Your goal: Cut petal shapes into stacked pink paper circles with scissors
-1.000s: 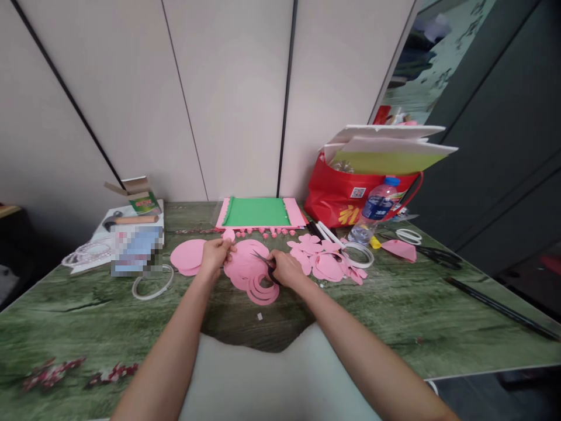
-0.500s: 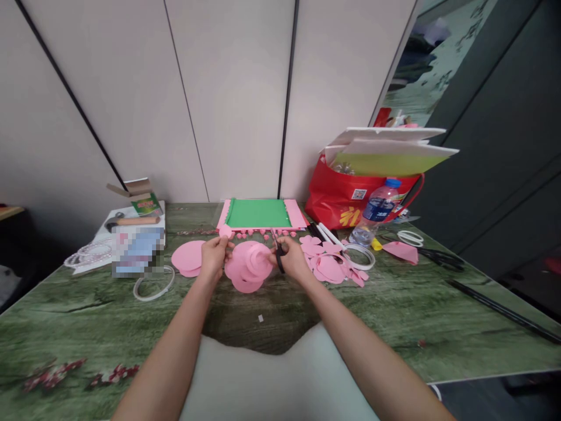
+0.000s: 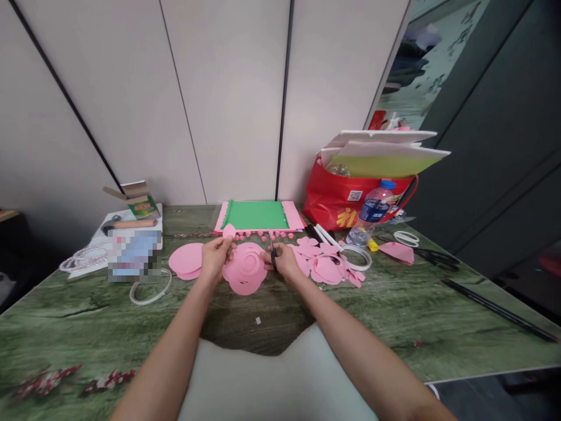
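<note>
Between my two hands is a scalloped pink paper piece [image 3: 244, 283] with a spiral cut in its middle, lying nearly flat. My left hand [image 3: 213, 257] pinches its left edge. Just above those fingers a small rounded pink paper tab [image 3: 228, 231] sticks up; whether it belongs to the same piece I cannot tell. Around the black-handled scissors [image 3: 274, 257] my right hand [image 3: 286, 261] is closed, with the blades pointing away from me. Its fingertips are at the paper's right edge. Flat pink paper ovals [image 3: 186, 261] lie left of my left hand.
Cut pink paper shapes [image 3: 326, 269] and a tape roll [image 3: 368, 258] lie to the right. Behind them stand a water bottle [image 3: 372, 210] and a red bag [image 3: 322, 199]. A green sheet [image 3: 258, 214] lies at the back. On the left are a white ring [image 3: 151, 287] and an opened box [image 3: 142, 206].
The paper's spiral middle, earlier raised and twisted toward my right hand, now lies flatter. Both hands stay at the paper's sides. The view has shifted slightly.
</note>
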